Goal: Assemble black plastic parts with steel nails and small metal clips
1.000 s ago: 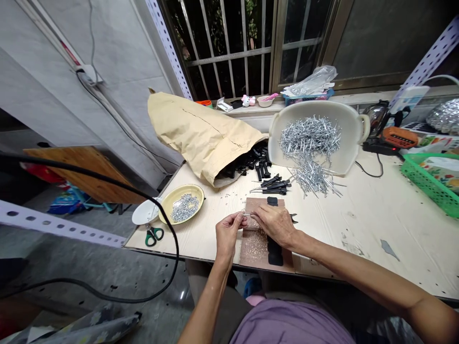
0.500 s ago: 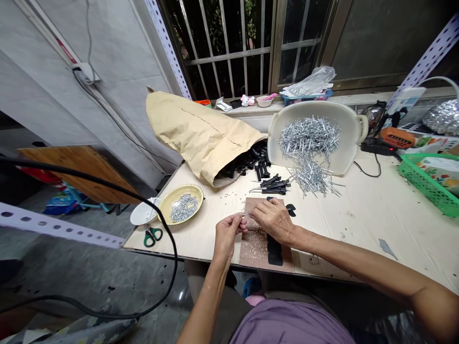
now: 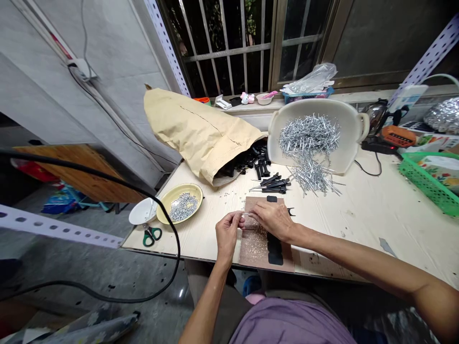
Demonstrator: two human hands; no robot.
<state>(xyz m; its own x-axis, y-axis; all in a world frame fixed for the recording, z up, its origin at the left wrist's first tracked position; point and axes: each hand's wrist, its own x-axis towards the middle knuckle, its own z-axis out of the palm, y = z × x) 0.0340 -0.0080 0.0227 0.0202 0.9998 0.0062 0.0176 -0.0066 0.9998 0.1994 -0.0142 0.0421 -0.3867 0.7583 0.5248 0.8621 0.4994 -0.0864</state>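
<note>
My left hand [image 3: 229,234] is closed, its thumb and fingertips pinching a thin silver metal pin [image 3: 245,214]. Close beside it, my right hand [image 3: 272,220] curls over the pin's other end, fingers closed. From behind the right hand sticks out a black plastic piece with a forked end [image 3: 291,211]; most of it is hidden by the hand. Both hands are above a brown board [image 3: 254,253] with a column of black pads [image 3: 275,251]. Several black plastic parts with pins [image 3: 274,184] lie just beyond the board.
A paper sack [image 3: 201,129] spills black parts. Right of it, a tilted white tub [image 3: 347,157] spills metal pins. At left are a yellow dish [image 3: 165,200] of small metal pieces, a white bowl [image 3: 138,212] and scissors [image 3: 152,235]. A green basket [image 3: 416,177] stands right; a black cable [image 3: 175,239] hangs at left.
The forked black piece behind my right hand has turned, now showing a thin fork instead of a broad face. My hands have hardly moved; the view has shifted slightly.
</note>
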